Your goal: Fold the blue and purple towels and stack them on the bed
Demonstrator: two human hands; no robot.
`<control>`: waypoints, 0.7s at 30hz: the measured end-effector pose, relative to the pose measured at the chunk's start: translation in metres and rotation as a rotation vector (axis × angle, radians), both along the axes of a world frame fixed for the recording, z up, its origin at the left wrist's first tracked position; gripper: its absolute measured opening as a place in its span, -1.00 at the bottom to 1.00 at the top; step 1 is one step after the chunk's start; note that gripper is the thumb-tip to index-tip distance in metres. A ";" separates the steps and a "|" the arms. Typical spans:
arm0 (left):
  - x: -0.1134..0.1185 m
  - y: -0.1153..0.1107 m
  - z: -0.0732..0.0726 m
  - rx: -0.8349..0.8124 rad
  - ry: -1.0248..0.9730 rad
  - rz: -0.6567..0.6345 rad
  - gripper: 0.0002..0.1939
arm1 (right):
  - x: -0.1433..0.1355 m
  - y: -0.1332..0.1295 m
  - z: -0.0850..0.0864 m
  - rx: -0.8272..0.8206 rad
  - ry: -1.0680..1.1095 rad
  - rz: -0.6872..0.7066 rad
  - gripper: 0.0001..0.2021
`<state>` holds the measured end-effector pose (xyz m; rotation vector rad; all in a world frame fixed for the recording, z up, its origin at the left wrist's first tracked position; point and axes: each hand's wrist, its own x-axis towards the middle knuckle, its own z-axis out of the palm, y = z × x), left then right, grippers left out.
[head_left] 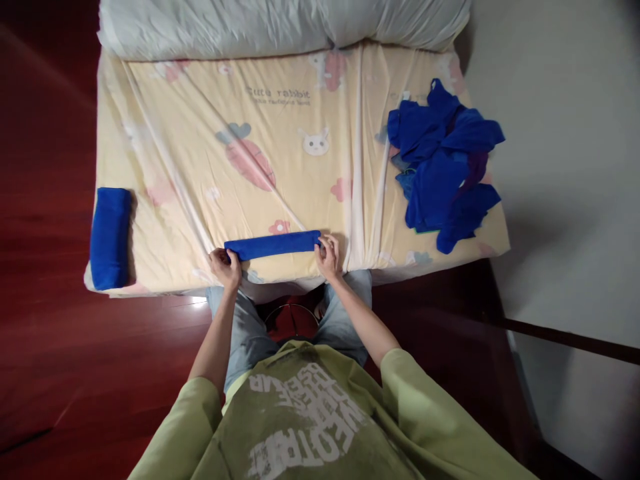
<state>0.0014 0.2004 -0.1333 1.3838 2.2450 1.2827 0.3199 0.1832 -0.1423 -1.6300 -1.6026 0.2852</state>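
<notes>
A blue cloth folded into a long narrow strip (273, 246) lies near the front edge of the bed, in front of me. At its left end, my left hand (226, 267) pinches the corner between thumb and fingers. My right hand (329, 257) grips the other end in the same way, fingers curled. Off to the right is a loose crumpled heap of blue cloths (440, 167). Along the left edge rests a folded stack of blue cloth (111, 238).
The bed carries a yellow sheet (175, 133) printed with rabbits and carrots, creased in places. A rolled white quilt (280, 27) lies across its far side. Dark red floor (50, 347) is at the left, a pale wall (565, 167) at the right.
</notes>
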 end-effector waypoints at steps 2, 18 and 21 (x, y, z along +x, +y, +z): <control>0.000 0.001 0.003 -0.038 0.012 -0.002 -0.84 | -0.001 0.000 0.001 -0.013 -0.013 0.028 -0.71; -0.001 -0.003 0.046 -0.103 0.505 -0.584 -0.66 | -0.005 0.003 0.003 0.012 0.102 0.063 -0.69; 0.018 -0.001 0.063 -0.099 0.611 -0.879 -0.57 | -0.005 0.003 0.003 0.011 0.120 0.065 -0.70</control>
